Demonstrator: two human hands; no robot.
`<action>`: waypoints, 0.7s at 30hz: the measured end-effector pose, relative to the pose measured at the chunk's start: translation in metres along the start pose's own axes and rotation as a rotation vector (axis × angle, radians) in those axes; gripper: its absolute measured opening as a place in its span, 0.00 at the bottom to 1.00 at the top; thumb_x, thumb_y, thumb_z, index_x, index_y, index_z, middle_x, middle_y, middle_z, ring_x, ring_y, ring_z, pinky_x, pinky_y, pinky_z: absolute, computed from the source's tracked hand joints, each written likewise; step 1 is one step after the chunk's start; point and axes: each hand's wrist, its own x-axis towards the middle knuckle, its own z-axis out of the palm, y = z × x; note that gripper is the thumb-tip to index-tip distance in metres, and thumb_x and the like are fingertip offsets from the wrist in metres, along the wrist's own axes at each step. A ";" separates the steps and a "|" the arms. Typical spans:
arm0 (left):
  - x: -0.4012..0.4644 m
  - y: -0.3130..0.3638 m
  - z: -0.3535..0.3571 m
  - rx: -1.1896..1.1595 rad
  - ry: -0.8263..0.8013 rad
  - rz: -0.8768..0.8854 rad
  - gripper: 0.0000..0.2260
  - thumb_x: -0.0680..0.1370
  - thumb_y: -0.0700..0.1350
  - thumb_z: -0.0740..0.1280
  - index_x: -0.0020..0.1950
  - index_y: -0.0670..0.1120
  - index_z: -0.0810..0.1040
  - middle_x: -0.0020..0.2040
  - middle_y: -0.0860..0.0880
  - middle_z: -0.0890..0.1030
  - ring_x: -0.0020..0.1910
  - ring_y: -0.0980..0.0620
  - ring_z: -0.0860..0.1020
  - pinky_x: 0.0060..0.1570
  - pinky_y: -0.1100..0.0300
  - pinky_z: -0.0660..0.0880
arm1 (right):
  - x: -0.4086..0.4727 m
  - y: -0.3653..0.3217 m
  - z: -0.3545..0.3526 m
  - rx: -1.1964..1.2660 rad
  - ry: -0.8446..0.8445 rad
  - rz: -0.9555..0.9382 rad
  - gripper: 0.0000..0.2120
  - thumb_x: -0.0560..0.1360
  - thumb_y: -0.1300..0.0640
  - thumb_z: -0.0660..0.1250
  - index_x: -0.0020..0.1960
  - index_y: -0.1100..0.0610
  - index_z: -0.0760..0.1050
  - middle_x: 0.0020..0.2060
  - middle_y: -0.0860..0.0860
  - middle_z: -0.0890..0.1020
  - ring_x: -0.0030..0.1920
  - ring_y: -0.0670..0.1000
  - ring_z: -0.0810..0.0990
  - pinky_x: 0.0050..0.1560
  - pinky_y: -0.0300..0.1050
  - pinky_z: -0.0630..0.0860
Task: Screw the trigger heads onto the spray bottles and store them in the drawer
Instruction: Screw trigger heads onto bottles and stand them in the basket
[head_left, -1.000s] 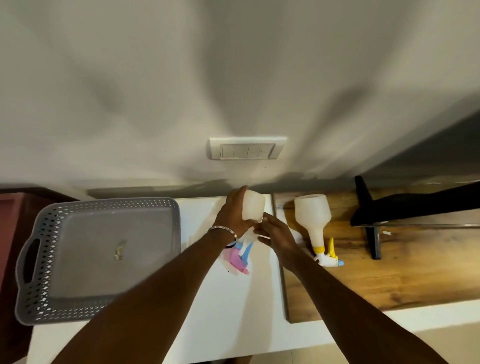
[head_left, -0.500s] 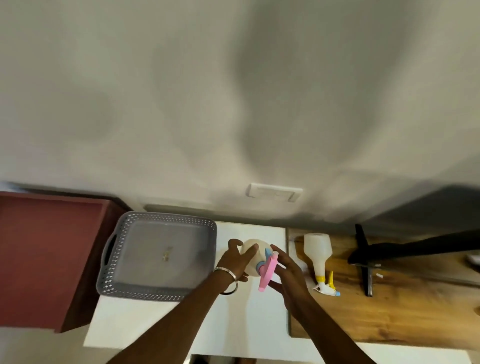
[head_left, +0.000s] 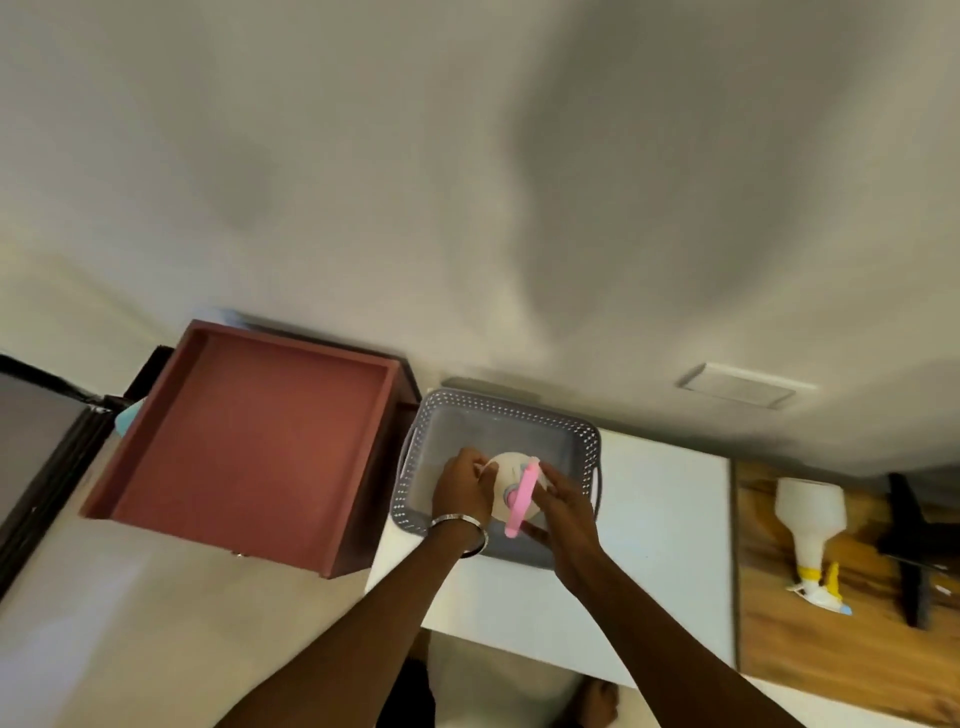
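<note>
I hold a white spray bottle (head_left: 501, 480) with a pink trigger head (head_left: 521, 501) between both hands, above the grey perforated basket (head_left: 584, 441). My left hand (head_left: 462, 488) grips the bottle's left side; a metal bangle circles that wrist. My right hand (head_left: 563, 512) holds the right side, by the pink trigger. A second white bottle (head_left: 808, 519) with a yellow and white trigger head (head_left: 821, 590) lies on the wooden board (head_left: 831, 654) at the right. The open reddish drawer (head_left: 260, 447) is to the left of the basket.
The basket stands on a white tabletop (head_left: 660, 519). A black stand (head_left: 909, 545) lies on the wooden board beside the second bottle. A wall switch plate (head_left: 743, 389) is on the wall behind. A dark screen edge (head_left: 47, 447) shows at far left.
Both hands lifted the bottle with the pink trigger head off the table and carried it left over the grey basket. The view swung left, bringing the red drawer into sight.
</note>
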 end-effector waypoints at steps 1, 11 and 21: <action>0.008 -0.012 -0.012 0.001 0.009 -0.011 0.06 0.77 0.44 0.65 0.50 0.42 0.76 0.49 0.41 0.80 0.48 0.42 0.79 0.49 0.50 0.77 | 0.003 0.008 0.021 0.018 0.017 0.019 0.17 0.77 0.59 0.69 0.66 0.53 0.76 0.60 0.53 0.79 0.56 0.54 0.80 0.51 0.54 0.83; 0.059 -0.095 -0.056 0.155 -0.189 -0.091 0.15 0.78 0.43 0.63 0.65 0.46 0.74 0.61 0.44 0.79 0.58 0.44 0.78 0.61 0.55 0.74 | 0.054 0.061 0.122 -0.033 0.142 0.162 0.23 0.80 0.61 0.64 0.74 0.54 0.68 0.68 0.56 0.72 0.59 0.57 0.75 0.51 0.51 0.80; 0.060 -0.120 -0.048 0.374 -0.375 0.043 0.16 0.79 0.48 0.61 0.67 0.47 0.70 0.65 0.45 0.73 0.59 0.48 0.76 0.64 0.57 0.72 | 0.065 0.088 0.126 -0.210 0.121 0.204 0.10 0.80 0.60 0.62 0.56 0.60 0.81 0.52 0.60 0.82 0.56 0.60 0.80 0.61 0.59 0.78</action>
